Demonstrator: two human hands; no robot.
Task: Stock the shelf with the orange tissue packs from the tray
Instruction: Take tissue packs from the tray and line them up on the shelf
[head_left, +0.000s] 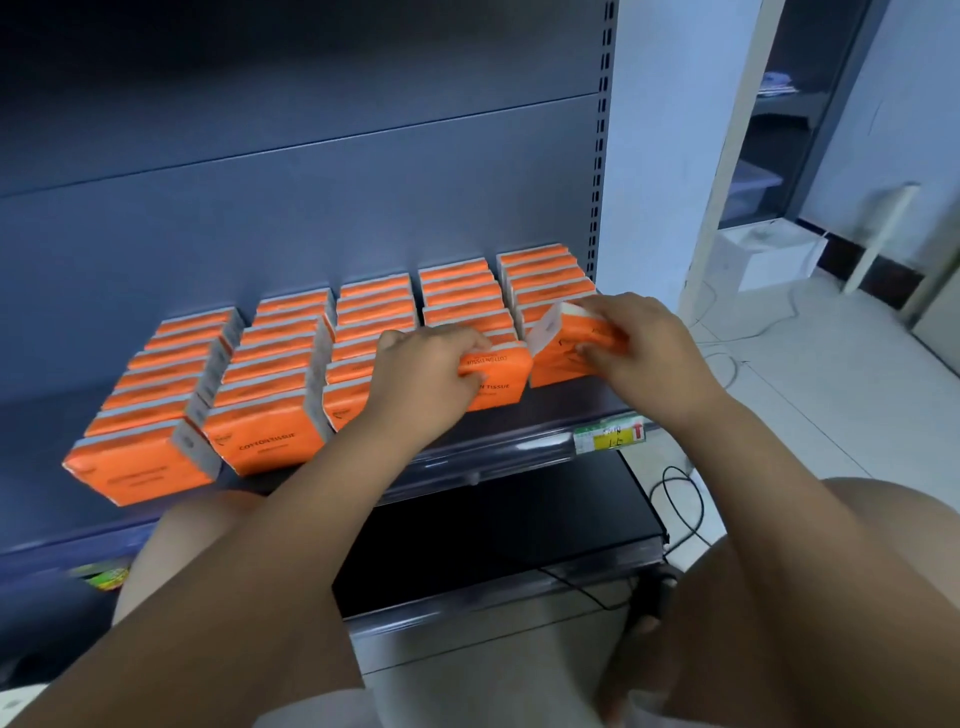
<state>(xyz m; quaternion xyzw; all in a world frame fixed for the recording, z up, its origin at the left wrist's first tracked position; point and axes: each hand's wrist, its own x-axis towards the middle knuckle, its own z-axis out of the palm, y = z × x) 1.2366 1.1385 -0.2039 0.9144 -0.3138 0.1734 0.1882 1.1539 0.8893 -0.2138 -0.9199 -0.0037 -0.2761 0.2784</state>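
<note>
Two orange plastic-wrapped tissue packs are in hand at the front of the grey-blue metal shelf (509, 439). The upright pack (501, 384) is gripped by the left hand (421, 374), fingers curled over its top. The tilted pack (563, 358) is pinched by the right hand (641, 338). Best to stand the tilted pack square, then press both back snug, fronts flush with the filled rows (270, 374) alongside. No tray shows.
</note>
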